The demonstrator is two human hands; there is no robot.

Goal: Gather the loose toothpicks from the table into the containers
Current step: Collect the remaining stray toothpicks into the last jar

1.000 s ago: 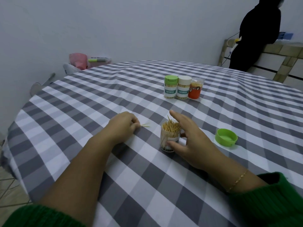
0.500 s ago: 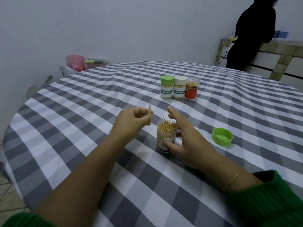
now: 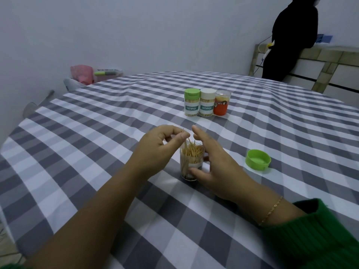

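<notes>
An open clear container (image 3: 191,162) full of toothpicks stands upright on the checked tablecloth (image 3: 97,152). My left hand (image 3: 159,146) pinches a toothpick (image 3: 186,145) between thumb and fingers, its lower end over the container's mouth. My right hand (image 3: 211,164) curls round the container's right side, thumb low on its front, index finger raised. The container's green lid (image 3: 258,159) lies open side up to the right.
Three closed toothpick containers stand in a row further back: a green-lidded one (image 3: 192,102), a white-lidded one (image 3: 207,102) and an orange one (image 3: 221,102). A person in black (image 3: 289,37) stands at a counter at the back right. Pink things (image 3: 83,73) sit beyond the table's left edge.
My left hand picked a toothpick off the cloth, lifted it and moved right until it is over the open container. My right hand stayed on the container.
</notes>
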